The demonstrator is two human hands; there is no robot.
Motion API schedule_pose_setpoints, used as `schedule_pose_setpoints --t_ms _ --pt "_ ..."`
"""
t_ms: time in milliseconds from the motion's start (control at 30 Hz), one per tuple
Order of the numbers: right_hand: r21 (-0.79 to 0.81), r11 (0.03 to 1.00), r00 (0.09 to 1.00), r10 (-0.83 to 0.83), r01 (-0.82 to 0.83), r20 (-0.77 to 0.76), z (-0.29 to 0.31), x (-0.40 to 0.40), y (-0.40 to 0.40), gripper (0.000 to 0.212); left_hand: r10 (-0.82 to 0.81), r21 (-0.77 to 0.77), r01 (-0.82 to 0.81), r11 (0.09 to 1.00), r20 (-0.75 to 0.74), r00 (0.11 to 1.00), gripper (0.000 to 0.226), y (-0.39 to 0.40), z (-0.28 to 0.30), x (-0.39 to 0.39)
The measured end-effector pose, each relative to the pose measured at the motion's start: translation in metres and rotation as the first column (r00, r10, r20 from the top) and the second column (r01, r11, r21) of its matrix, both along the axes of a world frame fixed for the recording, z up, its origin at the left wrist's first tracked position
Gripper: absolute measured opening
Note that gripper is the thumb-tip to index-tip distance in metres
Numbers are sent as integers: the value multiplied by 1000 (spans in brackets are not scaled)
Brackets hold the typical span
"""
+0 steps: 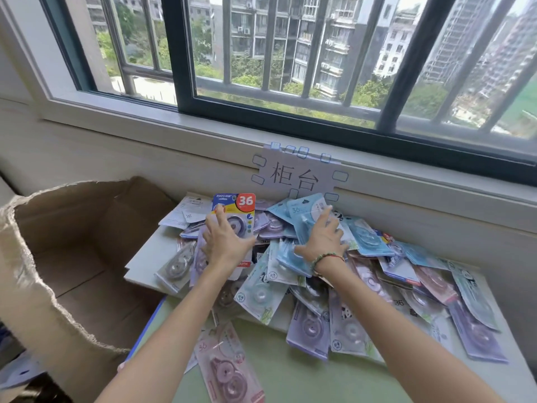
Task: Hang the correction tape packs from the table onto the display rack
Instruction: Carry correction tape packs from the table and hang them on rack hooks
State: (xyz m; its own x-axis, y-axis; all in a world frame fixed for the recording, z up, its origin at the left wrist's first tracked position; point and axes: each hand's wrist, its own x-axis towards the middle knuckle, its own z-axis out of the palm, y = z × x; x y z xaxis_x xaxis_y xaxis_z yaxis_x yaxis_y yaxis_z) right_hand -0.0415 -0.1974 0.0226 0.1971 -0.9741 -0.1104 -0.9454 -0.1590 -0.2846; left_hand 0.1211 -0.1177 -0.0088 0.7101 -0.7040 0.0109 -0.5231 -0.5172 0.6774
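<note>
Two hands work over the heap. The left hand (225, 242) holds one correction tape pack (236, 219) upright, its fingers (218, 218) spread up the back of the card and the thumb round its right edge; this pack has a blue and yellow card with a red disc printed "36" and a round clear blister over the tape wheel. The right hand (321, 237) grips a small bundle of light blue packs (305, 225), fingers (325, 215) laid across the top card and thumb tucked under the lower edge. A beaded bracelet (328, 257) sits on the right wrist.

Both held items are just above the pile of correction tape packs (377, 286) that covers the desk (290, 379). The packs lie loose and overlapping, in purple, light blue, pink and pale green cards, each with a clear blister showing a round tape wheel; several carry panda prints and the figure "36". One pink pack (229, 370) lies apart at the near edge of the heap. Part of the heap rests on a raised white board (139, 263) at the far left of the desk.

An open cardboard box (66, 248) with torn rims stands to the left of the desk, touching it; no contents are visible inside. A paper sign (296, 173) with two printed characters is taped to the wall below the window (290, 53).
</note>
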Motion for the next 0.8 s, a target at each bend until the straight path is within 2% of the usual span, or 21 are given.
schedule_pose_setpoints --t_ms 167,400,633,800 --pt "-6 999 981 -45 47 187 11 -44 19 123 -119 -99 119 988 3 993 114 8 12 -31" --pt "-122 971 944 -162 204 287 30 -138 69 120 -291 -198 285 938 -4 957 122 22 39 -124" --pt "-179 898 891 -339 403 303 39 -236 137 123 -425 -226 404 887 -53 904 129 60 44 -225" --pt "-227 782 799 -496 581 340 48 -303 186 122 -547 -306 501 810 -83 833 121 81 54 -281"
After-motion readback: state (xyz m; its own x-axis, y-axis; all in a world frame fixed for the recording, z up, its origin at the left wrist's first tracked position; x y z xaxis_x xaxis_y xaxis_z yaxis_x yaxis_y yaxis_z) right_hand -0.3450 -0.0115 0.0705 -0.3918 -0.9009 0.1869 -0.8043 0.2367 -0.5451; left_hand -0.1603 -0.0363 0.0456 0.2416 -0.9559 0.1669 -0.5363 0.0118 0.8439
